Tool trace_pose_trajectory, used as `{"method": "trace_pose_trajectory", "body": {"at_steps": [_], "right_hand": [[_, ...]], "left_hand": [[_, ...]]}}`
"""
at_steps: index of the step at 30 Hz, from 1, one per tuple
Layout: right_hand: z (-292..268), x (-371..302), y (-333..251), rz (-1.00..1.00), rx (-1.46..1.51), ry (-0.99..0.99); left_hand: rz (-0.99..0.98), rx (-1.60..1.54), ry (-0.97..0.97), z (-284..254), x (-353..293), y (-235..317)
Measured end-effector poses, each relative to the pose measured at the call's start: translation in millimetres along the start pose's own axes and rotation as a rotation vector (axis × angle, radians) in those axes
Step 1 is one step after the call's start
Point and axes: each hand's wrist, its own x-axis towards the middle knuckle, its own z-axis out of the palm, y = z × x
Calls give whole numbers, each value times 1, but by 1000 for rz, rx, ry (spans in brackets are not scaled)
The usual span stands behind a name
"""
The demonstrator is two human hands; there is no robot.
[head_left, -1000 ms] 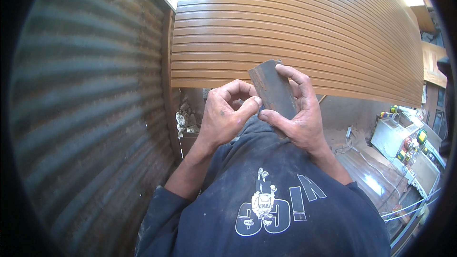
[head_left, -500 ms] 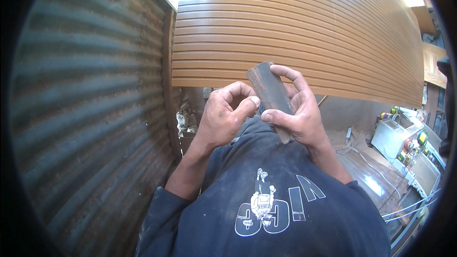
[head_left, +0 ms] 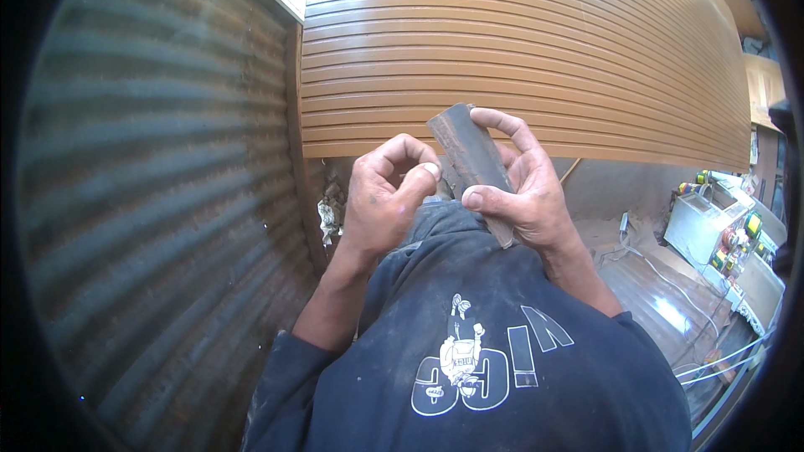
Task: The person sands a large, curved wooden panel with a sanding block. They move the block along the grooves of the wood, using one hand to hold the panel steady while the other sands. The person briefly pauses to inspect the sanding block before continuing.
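My right hand (head_left: 536, 201) holds a folded piece of sandpaper (head_left: 476, 155), dark grey with worn brown streaks. The thumb presses its near side and the fingers reach round the far end. The piece is tilted, its upper end leaning left, in front of my body. Just to its left, my left hand (head_left: 383, 201) is closed in a pinch, thumb tip against forefinger, apart from the sandpaper. Whatever may lie in that pinch is too small to make out.
A large orange-brown grooved panel (head_left: 502, 59) stretches across in front of me. Corrugated metal sheeting (head_left: 167, 184) rises on the left beside a post (head_left: 294, 100). A pale cabinet (head_left: 695, 222) with tools and bottles stands at right, with a white cable (head_left: 670, 279) on the floor.
My left hand has drawn slightly left and up, away from the sandpaper, still pinched. My right hand keeps its hold with little movement. The view has shifted a little.
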Motion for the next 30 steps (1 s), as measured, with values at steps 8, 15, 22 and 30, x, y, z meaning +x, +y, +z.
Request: {"method": "trace_pose_trajectory", "body": {"at_steps": [8, 15, 22, 30], "right_hand": [[-3, 6, 5, -100, -191, -10], [1, 4, 10, -304, -625, -20], [1, -2, 10, -228, -685, -107], [-6, -2, 14, 15, -251, -212]], "left_hand": [[-36, 105, -42, -7, -1, 8], [-76, 135, 18, -5, -4, 6], [-100, 142, -21, -15, -10, -7], [-141, -178, -136, -22, -24, -30]]}}
